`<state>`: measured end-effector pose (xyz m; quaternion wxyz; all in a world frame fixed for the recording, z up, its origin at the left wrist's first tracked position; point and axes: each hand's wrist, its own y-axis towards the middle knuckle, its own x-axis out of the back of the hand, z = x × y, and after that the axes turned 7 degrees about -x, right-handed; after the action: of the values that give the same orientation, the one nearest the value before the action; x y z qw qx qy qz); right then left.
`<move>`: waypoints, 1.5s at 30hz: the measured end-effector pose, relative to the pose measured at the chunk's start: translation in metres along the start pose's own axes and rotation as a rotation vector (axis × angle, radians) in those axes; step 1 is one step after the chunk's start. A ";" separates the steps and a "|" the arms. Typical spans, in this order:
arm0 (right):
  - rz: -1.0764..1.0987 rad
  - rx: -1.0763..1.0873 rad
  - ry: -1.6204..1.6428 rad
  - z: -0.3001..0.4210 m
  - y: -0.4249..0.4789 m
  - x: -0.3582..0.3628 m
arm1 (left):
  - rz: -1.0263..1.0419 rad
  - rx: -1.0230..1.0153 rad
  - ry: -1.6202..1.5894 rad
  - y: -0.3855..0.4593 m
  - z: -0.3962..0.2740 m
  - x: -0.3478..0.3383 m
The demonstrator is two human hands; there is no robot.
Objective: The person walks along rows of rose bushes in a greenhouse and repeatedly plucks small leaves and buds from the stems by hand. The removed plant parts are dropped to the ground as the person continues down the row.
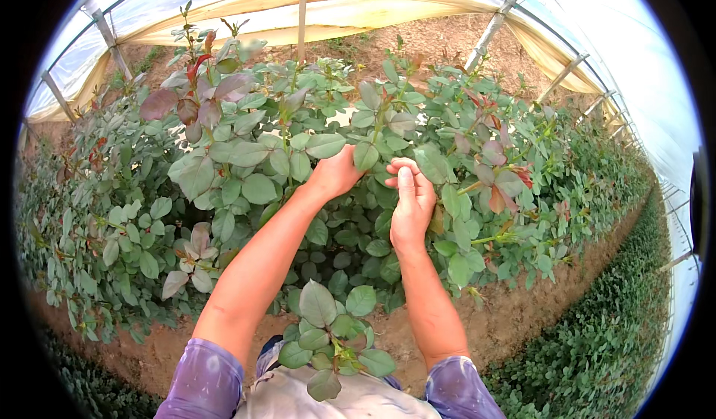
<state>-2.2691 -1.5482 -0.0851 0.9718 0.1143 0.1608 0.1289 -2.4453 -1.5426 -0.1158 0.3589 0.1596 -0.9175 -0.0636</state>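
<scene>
My left hand reaches into the rose bushes, its fingers curled among the leaves; foliage covers the fingertips, so what they touch is hidden. To its right, apart from it, my right hand is raised with thumb up and fingers bent inward, beside a broad green leaf. Whether anything lies between those fingers cannot be made out. Between and above the hands rises a rose shoot with green and greyish leaves. A leafy rose stem stands close before my torso, below both forearms.
Reddish young shoots stand tall at upper left. The dense row spreads to both sides, with a bare soil path at its near side and another planted row at lower right. Posts and plastic sheeting enclose the plants.
</scene>
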 end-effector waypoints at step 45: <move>0.133 -0.124 -0.785 0.037 -0.133 -0.263 | 0.070 0.027 0.036 -0.167 0.108 0.193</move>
<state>-2.4680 -1.7558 -0.0114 0.9540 0.1061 -0.2385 0.1476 -2.6105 -1.7652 -0.1106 0.3752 0.1331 -0.9166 -0.0358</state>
